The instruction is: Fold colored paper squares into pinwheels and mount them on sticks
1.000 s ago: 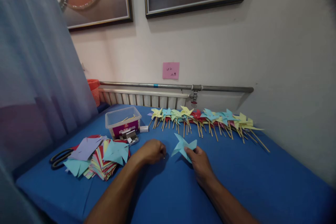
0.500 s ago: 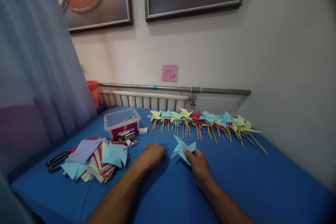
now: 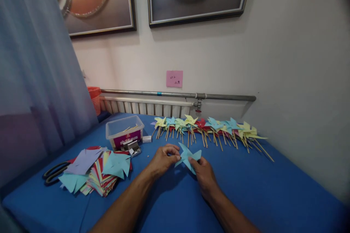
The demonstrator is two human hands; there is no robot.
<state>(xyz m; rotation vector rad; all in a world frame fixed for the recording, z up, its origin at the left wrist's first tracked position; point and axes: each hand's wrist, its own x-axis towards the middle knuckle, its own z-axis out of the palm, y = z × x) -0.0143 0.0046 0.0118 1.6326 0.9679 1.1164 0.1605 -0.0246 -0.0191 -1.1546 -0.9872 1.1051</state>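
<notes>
My right hand (image 3: 204, 175) pinches a light blue paper pinwheel (image 3: 186, 157) with its blades folded to the middle. It is held above the blue-covered table, with no stick visible on it. At the pinwheel's left edge is my left hand (image 3: 164, 159), thumb and fingers closed together. Whatever sits between those fingertips is too small to make out. To the left lies a pile of cut paper squares (image 3: 105, 174), with a light blue sheet (image 3: 117, 164) on top. A small open box (image 3: 133, 147) of shiny bits stands behind the pile.
Finished pinwheels on sticks (image 3: 216, 125) lie in a row at the back. A clear plastic tub (image 3: 124, 125) holding sticks is at the back left, beside a small white box (image 3: 147, 139). Black-handled scissors (image 3: 51, 174) lie far left. A curtain (image 3: 41, 62) hangs at left.
My left hand has lifted off the table and moved right, up to the pinwheel's left edge. My right hand still holds the pinwheel in much the same place. The view has tilted slightly.
</notes>
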